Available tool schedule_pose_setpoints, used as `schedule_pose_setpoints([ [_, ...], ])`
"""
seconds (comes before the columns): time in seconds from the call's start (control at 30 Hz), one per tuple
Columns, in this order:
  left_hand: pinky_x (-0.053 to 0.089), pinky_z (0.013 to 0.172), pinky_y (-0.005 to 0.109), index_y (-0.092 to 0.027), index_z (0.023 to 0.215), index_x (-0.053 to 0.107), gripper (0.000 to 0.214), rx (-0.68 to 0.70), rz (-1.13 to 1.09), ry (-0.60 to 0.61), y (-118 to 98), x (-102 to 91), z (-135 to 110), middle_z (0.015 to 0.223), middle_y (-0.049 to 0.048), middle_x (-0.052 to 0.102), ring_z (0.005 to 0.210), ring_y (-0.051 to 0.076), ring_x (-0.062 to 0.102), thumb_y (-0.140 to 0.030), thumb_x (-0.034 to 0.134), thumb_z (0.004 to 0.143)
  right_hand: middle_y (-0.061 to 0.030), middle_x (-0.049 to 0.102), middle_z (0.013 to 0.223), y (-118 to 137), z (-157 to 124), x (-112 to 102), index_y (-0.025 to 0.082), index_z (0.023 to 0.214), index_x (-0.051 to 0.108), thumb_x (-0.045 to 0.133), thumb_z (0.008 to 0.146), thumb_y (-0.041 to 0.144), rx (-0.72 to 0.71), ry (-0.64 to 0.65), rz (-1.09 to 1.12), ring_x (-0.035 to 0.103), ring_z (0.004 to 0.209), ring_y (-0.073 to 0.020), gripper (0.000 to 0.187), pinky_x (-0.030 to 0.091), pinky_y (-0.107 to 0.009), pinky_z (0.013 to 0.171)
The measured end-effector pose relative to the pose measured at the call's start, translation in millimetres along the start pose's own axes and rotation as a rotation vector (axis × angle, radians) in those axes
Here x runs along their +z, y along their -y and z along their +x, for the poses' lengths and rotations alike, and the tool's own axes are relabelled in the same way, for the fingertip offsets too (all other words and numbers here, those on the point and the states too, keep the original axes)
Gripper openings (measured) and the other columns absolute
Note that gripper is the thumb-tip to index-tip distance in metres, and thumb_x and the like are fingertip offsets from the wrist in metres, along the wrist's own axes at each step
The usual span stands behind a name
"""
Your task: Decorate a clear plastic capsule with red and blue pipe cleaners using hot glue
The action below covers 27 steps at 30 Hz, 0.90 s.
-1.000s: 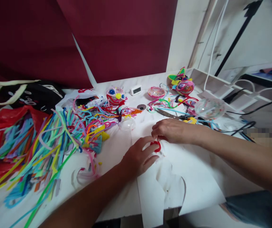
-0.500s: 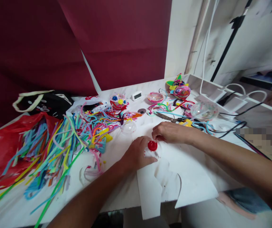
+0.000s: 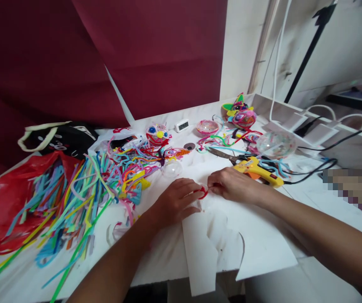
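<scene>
Head view: the left hand (image 3: 177, 197) grasps a red coil (image 3: 203, 192) above the desk (image 3: 160, 256); the right hand (image 3: 231, 184) is at the coil's edge, fingertips bunched, and whether its grip pinches anything cannot be told. Half a second ago the coil showed its full round face; now it is tipped and partly covered, which suggests its rim is being worked. The yellow glue gun (image 3: 259, 171) now shows more fully.

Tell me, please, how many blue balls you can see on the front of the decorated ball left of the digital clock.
2: one blue ball left of the yellow ball, another blue one to its right; more could be hidden behind.
</scene>
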<state>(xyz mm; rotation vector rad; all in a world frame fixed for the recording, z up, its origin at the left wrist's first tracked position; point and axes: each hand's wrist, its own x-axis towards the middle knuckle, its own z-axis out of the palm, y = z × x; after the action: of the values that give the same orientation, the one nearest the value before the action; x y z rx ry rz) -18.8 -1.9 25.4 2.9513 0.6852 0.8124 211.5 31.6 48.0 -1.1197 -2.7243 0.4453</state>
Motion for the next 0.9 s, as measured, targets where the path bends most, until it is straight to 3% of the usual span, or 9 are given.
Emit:
schedule_pose_setpoints([
  [0.13, 0.045, 0.101, 0.043, -0.014, 0.123, 0.052, 0.038, 0.084, 0.081, 0.019, -1.8, -2.8, 2.5, 0.116, 0.0091, 0.064, 0.112, 0.022, 0.055, -0.025, 0.059, 0.087, -0.0048, 0.069, 0.077, -1.2, -0.4, 3.3, 0.018, 0.081, 0.065, 0.050, 0.085, 0.020, -0.007, -0.015, 0.026, 0.060, 0.068, -0.0145, 0.015, 0.035, -0.024, 0.060],
  [0.43, 0.049, 0.102, 0.040, -0.009, 0.124, 0.050, 0.038, 0.036, -0.029, 0.004, -3.7, 4.0, 0.5, 0.122, 0.0148, 0.060, 0.122, 0.022, 0.051, -0.016, 0.057, 0.087, -0.0050, 0.068, 0.082, 0.9, -4.2, 2.2, 0.017, 0.083, 0.064, 0.048, 0.086, 0.014, -0.044, -0.020, 0.069, 0.060, 0.074, -0.0147, 0.017, 0.036, -0.025, 0.064],
  [0.9, 0.049, 0.102, 0.042, -0.011, 0.122, 0.051, 0.034, -0.014, -0.064, 0.006, -6.7, 1.8, 3.5, 0.121, 0.0145, 0.061, 0.120, 0.021, 0.053, -0.018, 0.054, 0.089, -0.0047, 0.062, 0.082, 4.1, -7.0, 2.4, 0.017, 0.090, 0.066, 0.045, 0.087, 0.010, -0.073, -0.078, 0.027, 0.058, 0.076, -0.0160, 0.022, 0.038, -0.026, 0.064],
])
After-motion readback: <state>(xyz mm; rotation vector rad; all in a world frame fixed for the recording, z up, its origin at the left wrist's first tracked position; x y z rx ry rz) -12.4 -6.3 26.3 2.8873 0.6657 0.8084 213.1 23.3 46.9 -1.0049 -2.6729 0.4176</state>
